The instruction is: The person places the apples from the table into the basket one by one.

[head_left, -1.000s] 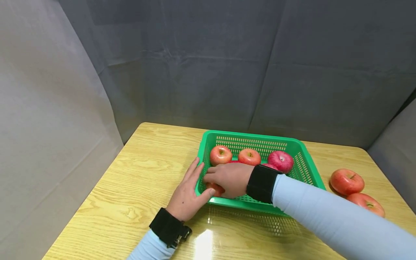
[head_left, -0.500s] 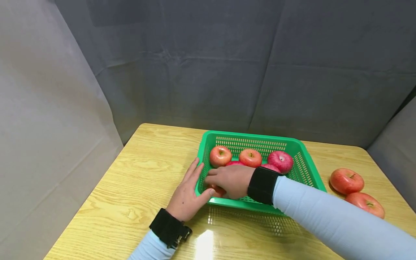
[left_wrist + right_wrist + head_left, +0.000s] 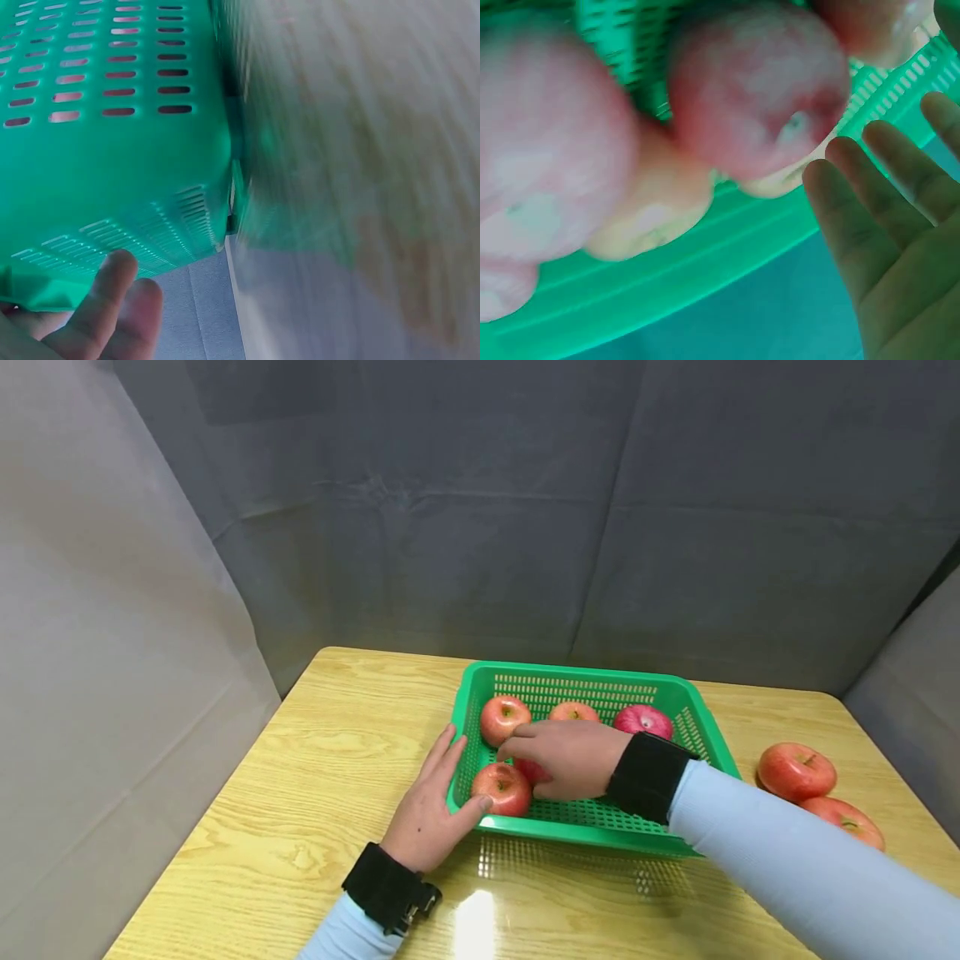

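Note:
A green plastic basket (image 3: 592, 836) holds several red and pinkish apples, among them one apple (image 3: 501, 792) in the front left corner. My left hand (image 3: 423, 827) rests along that corner with fingers straight against the left side and the thumb over the front rim. In the left wrist view its fingers (image 3: 116, 300) lie by the slotted wall. Over the middle of the basket, my right hand (image 3: 566, 760) has its fingers extended and holds nothing. Beneath its fingertips is a deep-red apple (image 3: 530, 771); in the right wrist view a red apple (image 3: 757, 90) appears beside the spread fingers.
Two more apples, a rear one (image 3: 797, 772) and a front one (image 3: 846, 821), lie on the wooden table (image 3: 300, 793) right of the basket. Grey cloth (image 3: 450, 527) hangs behind the table, and paler cloth (image 3: 112, 652) stands at its left.
My right hand has let go of the apple in the front left corner and shifted right and slightly back. The left hand stays at the basket's corner.

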`<state>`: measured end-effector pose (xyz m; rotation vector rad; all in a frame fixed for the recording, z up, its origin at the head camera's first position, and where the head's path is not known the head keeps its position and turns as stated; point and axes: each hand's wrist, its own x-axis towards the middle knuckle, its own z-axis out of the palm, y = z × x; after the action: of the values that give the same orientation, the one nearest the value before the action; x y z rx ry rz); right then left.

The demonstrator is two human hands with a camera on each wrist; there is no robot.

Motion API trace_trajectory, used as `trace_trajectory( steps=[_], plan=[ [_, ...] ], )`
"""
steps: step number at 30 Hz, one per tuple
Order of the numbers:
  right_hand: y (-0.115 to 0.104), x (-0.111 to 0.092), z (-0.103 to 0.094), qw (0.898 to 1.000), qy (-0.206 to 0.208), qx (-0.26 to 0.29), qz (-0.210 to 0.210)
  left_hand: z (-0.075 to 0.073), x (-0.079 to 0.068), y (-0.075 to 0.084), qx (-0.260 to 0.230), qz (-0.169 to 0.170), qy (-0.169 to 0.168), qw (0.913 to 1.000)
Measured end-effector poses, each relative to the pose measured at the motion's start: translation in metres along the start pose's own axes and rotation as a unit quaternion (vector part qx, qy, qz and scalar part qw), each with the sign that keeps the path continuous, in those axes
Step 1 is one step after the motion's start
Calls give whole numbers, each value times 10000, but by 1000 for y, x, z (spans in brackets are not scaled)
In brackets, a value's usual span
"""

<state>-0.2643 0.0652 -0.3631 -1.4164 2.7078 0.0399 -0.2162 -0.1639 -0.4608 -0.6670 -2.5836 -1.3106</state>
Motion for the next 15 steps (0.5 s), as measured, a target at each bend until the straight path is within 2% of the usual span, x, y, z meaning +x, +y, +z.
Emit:
trace_trajectory(
  steps=[6,15],
  plan=[
    [15,-24,-2,9995,113,-39,278,-2,-1,-3,48,58,85,9999],
    [26,-55,-7,9974,352,125,610,-5,0,-5,82,56,83,9999]
  ],
)
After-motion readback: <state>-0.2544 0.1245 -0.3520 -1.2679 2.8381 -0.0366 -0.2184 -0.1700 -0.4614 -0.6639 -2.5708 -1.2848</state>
